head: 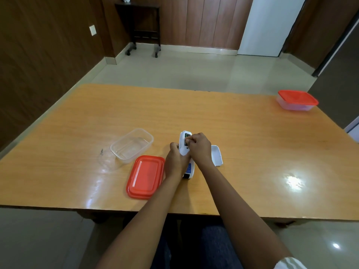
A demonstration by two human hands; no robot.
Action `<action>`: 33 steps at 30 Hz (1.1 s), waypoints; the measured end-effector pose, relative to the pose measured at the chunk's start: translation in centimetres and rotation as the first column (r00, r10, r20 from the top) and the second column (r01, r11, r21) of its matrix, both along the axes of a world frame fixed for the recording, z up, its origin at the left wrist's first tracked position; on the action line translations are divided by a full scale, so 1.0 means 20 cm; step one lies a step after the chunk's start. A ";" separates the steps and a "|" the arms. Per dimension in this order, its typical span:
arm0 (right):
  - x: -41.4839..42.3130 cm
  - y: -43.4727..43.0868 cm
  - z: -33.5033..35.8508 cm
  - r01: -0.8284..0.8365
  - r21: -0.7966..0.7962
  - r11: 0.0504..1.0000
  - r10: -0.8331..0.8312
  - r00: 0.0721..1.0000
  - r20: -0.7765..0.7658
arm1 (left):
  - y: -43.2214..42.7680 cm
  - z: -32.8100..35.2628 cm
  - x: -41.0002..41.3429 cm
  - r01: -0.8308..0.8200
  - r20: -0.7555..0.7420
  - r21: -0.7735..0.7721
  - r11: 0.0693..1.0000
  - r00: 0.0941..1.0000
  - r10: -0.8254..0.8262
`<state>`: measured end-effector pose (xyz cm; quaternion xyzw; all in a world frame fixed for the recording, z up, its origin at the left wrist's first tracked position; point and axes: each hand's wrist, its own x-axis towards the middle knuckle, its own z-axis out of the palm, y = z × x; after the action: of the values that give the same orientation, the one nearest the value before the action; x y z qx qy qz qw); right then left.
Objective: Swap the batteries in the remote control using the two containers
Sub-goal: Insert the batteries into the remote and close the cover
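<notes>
Two hands meet over a white remote [183, 144] at the near centre of the tabletop [233, 133]. Left hand [175, 160] is clamped around the remote's lower body and holds it tilted, its far end raised and its near end, with a blue label, low by the wrist. Right hand [200, 147] has its fingertips [189, 141] pinched together at the open battery bay, where a dark cell shows; whether the fingertips grip the cell cannot be told. Battery cover [217, 155], white, lies flat on the tabletop just right of the right hand, apart from the remote.

Clear tub [132, 145], open, stands left of the hands; nothing can be made out inside it. Red lid [145, 177] lies flat just near of the tub and beside the left wrist, close to the near table edge. A second tub [297, 100], closed with a red lid, stands at the far right corner, well apart from the rest; its contents are too blurred to tell.

Both forearms are bare, with a white sleeve edge [289, 264] at the lower right. Beyond the tabletop lie a pale tiled floor [184, 68], wood-panelled walls, and a dark stand [143, 28] at the far left.
</notes>
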<state>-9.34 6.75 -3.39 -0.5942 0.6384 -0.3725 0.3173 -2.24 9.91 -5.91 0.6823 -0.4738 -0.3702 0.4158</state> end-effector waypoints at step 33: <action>-0.19 0.04 0.06 0.154 0.070 0.986 -0.169 0.916 0.364 | -0.12 0.05 -0.03 0.016 0.333 0.280 0.960 0.936 -0.113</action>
<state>-13.18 7.48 -2.10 -0.4525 0.6216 -0.4894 0.4116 -2.87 7.55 -4.99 0.7712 -0.5065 -0.3197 0.2156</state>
